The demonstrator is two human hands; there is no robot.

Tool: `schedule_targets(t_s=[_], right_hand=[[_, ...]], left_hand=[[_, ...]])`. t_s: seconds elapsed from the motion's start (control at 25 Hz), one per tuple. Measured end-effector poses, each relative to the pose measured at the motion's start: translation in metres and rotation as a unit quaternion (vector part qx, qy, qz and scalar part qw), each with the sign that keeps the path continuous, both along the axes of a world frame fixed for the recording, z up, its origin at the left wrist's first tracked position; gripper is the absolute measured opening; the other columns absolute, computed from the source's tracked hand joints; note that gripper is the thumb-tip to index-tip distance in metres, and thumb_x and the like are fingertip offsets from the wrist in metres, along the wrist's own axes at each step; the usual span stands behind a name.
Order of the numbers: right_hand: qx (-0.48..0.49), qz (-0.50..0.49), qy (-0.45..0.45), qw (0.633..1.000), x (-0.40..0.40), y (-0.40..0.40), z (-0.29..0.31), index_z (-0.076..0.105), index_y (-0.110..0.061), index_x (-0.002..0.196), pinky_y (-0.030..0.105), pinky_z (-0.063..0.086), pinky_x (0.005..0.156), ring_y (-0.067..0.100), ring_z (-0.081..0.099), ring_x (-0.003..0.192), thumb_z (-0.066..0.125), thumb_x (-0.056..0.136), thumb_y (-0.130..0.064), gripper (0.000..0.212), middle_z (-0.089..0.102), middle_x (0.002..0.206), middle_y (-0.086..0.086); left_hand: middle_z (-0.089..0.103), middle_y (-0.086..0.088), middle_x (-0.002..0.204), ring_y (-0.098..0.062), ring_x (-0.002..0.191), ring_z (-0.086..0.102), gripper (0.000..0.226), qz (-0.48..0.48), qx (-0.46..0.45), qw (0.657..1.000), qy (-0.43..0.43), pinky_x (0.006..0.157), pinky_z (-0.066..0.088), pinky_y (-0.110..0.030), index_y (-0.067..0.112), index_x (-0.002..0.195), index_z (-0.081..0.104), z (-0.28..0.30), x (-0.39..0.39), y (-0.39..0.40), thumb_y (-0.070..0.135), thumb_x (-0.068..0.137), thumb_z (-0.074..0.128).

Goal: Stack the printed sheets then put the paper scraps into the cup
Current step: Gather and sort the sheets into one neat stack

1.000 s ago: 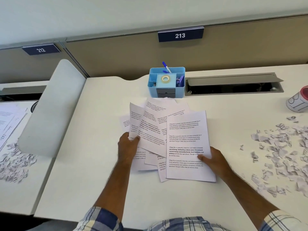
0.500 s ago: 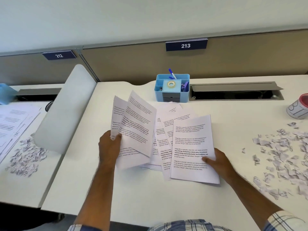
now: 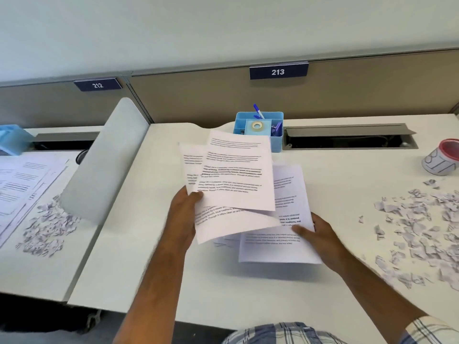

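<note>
My left hand [image 3: 185, 212] grips a fan of printed sheets [image 3: 236, 175] by their lower left edge and holds them lifted above the desk. Under them more printed sheets [image 3: 280, 249] lie on the desk; my right hand [image 3: 320, 234] holds their right edge, thumb on top. A spread of torn paper scraps [image 3: 419, 227] covers the desk at the right. The cup [image 3: 440, 161], white with a red rim, lies tipped at the far right.
A blue desk organiser [image 3: 258, 126] with tape and pens stands behind the sheets. An open cable tray [image 3: 347, 140] runs along the back. A grey divider panel [image 3: 104, 160] separates the left desk, which carries more papers [image 3: 22, 180] and scraps [image 3: 47, 229].
My left hand has lifted its sheets off the pile and swung them to the right, over the sheets under my right hand. My right hand has stayed on its stack.
</note>
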State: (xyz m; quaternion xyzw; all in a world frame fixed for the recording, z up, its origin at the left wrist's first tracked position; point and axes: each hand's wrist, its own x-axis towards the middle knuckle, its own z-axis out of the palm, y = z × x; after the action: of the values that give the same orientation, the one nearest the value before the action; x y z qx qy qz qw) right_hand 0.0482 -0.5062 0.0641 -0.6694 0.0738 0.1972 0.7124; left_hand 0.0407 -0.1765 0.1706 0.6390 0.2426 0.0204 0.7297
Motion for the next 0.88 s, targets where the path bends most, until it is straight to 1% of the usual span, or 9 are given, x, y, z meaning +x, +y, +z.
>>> schedule_targets(t_s=[0.16, 0.2, 0.32, 0.4, 0.48, 0.56, 0.6, 0.76, 0.88], right_hand=[[0.043, 0.001, -0.018, 0.999, -0.002, 0.013, 0.027, 0.061, -0.016, 0.132, 0.028, 0.06, 0.079, 0.023, 0.073, 0.109, 0.07, 0.095, -0.012, 0.038, 0.075, 0.122, 0.001], [0.055, -0.006, -0.022, 0.998, -0.003, 0.015, 0.033, 0.06, -0.016, 0.133, 0.029, 0.06, 0.08, 0.023, 0.073, 0.109, 0.069, 0.096, -0.013, 0.038, 0.074, 0.123, 0.002], [0.068, -0.039, -0.018, 0.997, -0.001, 0.018, 0.041, 0.062, -0.016, 0.131, 0.046, 0.058, 0.092, 0.029, 0.071, 0.113, 0.066, 0.099, -0.024, 0.033, 0.073, 0.125, 0.005], [0.067, -0.061, -0.019, 0.996, -0.004, 0.017, 0.044, 0.064, -0.018, 0.128, 0.046, 0.057, 0.096, 0.027, 0.071, 0.113, 0.058, 0.103, -0.034, 0.03, 0.073, 0.125, 0.005], [0.062, -0.088, -0.014, 0.994, -0.01, 0.017, 0.047, 0.067, -0.02, 0.12, 0.036, 0.058, 0.092, 0.017, 0.072, 0.109, 0.047, 0.107, -0.035, 0.028, 0.075, 0.121, 0.0], [0.072, -0.104, -0.015, 0.992, -0.017, 0.014, 0.049, 0.067, -0.019, 0.112, 0.019, 0.057, 0.079, 0.004, 0.072, 0.098, 0.04, 0.11, -0.031, 0.03, 0.078, 0.109, -0.011], [0.078, -0.104, -0.019, 0.991, -0.019, 0.013, 0.049, 0.067, -0.018, 0.115, 0.018, 0.057, 0.079, 0.005, 0.072, 0.1, 0.039, 0.109, -0.031, 0.031, 0.077, 0.11, -0.011], [0.105, -0.081, -0.05, 0.99, -0.024, 0.006, 0.044, 0.058, -0.013, 0.136, 0.039, 0.055, 0.1, 0.023, 0.067, 0.121, 0.047, 0.105, -0.03, 0.038, 0.069, 0.133, 0.004], [0.099, -0.06, -0.059, 0.992, -0.026, 0.004, 0.045, 0.06, -0.015, 0.134, 0.041, 0.058, 0.095, 0.028, 0.069, 0.117, 0.058, 0.1, -0.024, 0.035, 0.07, 0.131, 0.005]], left_hand=[[0.077, -0.006, 0.123, -0.027, 0.109, 0.075, 0.039, -0.059, -0.004, 0.998, 0.031, 0.089, 0.059, -0.04, 0.012, 0.129, 0.068, -0.006, -0.012, -0.023, -0.002, 0.101, 0.046], [0.076, -0.006, 0.124, -0.027, 0.11, 0.075, 0.039, -0.07, -0.001, 0.997, 0.039, 0.091, 0.059, -0.042, 0.014, 0.128, 0.069, -0.009, -0.016, -0.027, -0.002, 0.101, 0.045], [0.075, 0.001, 0.129, -0.025, 0.116, 0.073, 0.043, -0.104, 0.034, 0.993, 0.051, 0.1, 0.057, -0.047, 0.024, 0.129, 0.07, -0.02, -0.025, -0.032, 0.004, 0.099, 0.046], [0.074, 0.007, 0.129, -0.021, 0.118, 0.072, 0.046, -0.126, 0.05, 0.989, 0.063, 0.101, 0.056, -0.047, 0.029, 0.131, 0.068, -0.022, -0.029, -0.035, 0.007, 0.097, 0.047], [0.074, 0.011, 0.128, -0.018, 0.118, 0.071, 0.045, -0.143, 0.067, 0.984, 0.082, 0.103, 0.056, -0.048, 0.03, 0.129, 0.068, -0.024, -0.032, -0.036, 0.008, 0.095, 0.048], [0.073, 0.012, 0.129, -0.017, 0.12, 0.07, 0.045, -0.16, 0.077, 0.98, 0.091, 0.107, 0.053, -0.05, 0.03, 0.129, 0.067, -0.028, -0.034, -0.037, 0.014, 0.089, 0.052], [0.073, 0.013, 0.129, -0.016, 0.12, 0.069, 0.047, -0.167, 0.079, 0.978, 0.096, 0.108, 0.053, -0.05, 0.03, 0.129, 0.067, -0.029, -0.035, -0.037, 0.018, 0.086, 0.054], [0.07, 0.02, 0.132, -0.013, 0.124, 0.065, 0.051, -0.225, 0.081, 0.965, 0.106, 0.105, 0.053, -0.045, 0.034, 0.131, 0.065, -0.023, -0.038, -0.043, 0.025, 0.083, 0.054], [0.065, 0.02, 0.137, -0.015, 0.127, 0.062, 0.053, -0.261, 0.056, 0.957, 0.111, 0.106, 0.054, -0.051, 0.037, 0.133, 0.063, -0.024, -0.037, -0.049, 0.027, 0.082, 0.054]])
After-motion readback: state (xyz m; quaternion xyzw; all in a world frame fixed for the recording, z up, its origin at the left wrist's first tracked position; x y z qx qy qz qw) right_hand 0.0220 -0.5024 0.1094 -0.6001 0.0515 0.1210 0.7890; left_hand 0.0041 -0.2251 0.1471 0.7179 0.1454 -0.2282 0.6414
